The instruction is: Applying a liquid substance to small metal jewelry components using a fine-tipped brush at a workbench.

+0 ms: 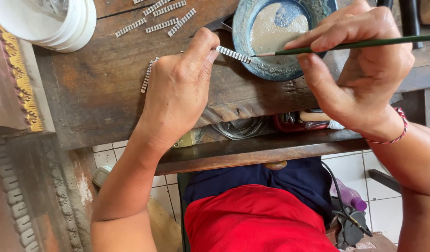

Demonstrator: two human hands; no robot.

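1. Old brown wood makes up the bench [107, 88], and white floor tiles show below it.
2. Left hand [177, 88] pinches one end of a small silver strip [233, 54] between thumb and first finger. Those two fingers are closed tight on it; the others are curled under.
3. Most of the strip sticks out past the left fingertips, toward the bowl [275, 37].
4. Right hand [359, 74] grips a thin green brush [355, 45], with the fingers closed around it like a pencil.
5. Its tip touches the far end of the strip, just beside the left fingertips.
6. Right behind the brush tip sits the blue bowl, with pale paste inside.
7. More strips [159, 21] lie above the left fingers, and some peek out by the left knuckles.
8. A white tub [61, 23] stands well off to the left of that hand.
9. That strip looks very light, thin and stiff. It may bend or slip, so holding it gently by one end seems best.
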